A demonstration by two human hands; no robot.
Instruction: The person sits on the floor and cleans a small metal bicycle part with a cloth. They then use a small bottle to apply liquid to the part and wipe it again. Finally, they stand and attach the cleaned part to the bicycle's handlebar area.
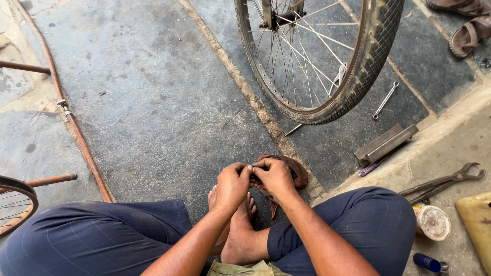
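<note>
I sit on a stone floor in dark blue trousers with my bare feet drawn in. My left hand (232,185) and my right hand (275,177) meet just above my feet, fingers pinched together on a small dark part (254,177) between them. Under the hands lies a worn brown sandal (296,171). What the small part is cannot be made out. A bicycle wheel (327,56) with a knobbly tyre and spokes stands upright ahead of me.
A spanner (384,100) lies right of the wheel, a metal block (386,144) nearer me. Pliers (445,181), a round tin (432,223), a yellow container (475,225) and a blue object (428,262) sit at right. A reddish hose (66,110) runs at left; sandals (468,36) top right.
</note>
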